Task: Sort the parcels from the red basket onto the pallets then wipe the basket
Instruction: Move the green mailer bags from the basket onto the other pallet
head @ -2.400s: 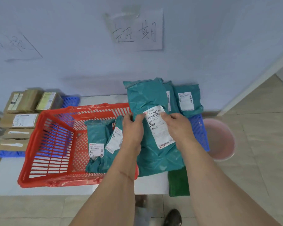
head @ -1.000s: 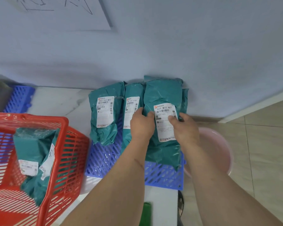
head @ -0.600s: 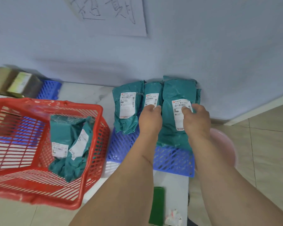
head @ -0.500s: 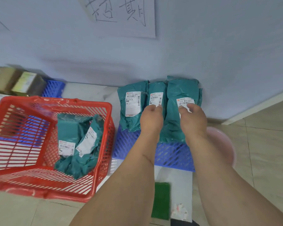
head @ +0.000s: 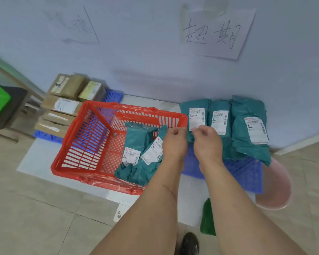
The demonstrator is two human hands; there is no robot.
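The red basket stands on a white sheet on the floor, with two teal parcels leaning in its right end. To its right, three teal parcels lean on the wall over a blue pallet; the rightmost parcel carries a white label. My left hand hovers over the basket's right rim, fingers loosely curled and holding nothing. My right hand hangs beside it over the pallet's left edge, also holding nothing.
Brown cardboard boxes are stacked on a second blue pallet at the left by the wall. A pink basin sits at the right behind the pallet. A green cloth lies near my feet. Paper signs hang on the wall.
Both hands let go of the rightmost teal parcel, which now leans on the wall, and drew back left toward the basket. The view swung left.
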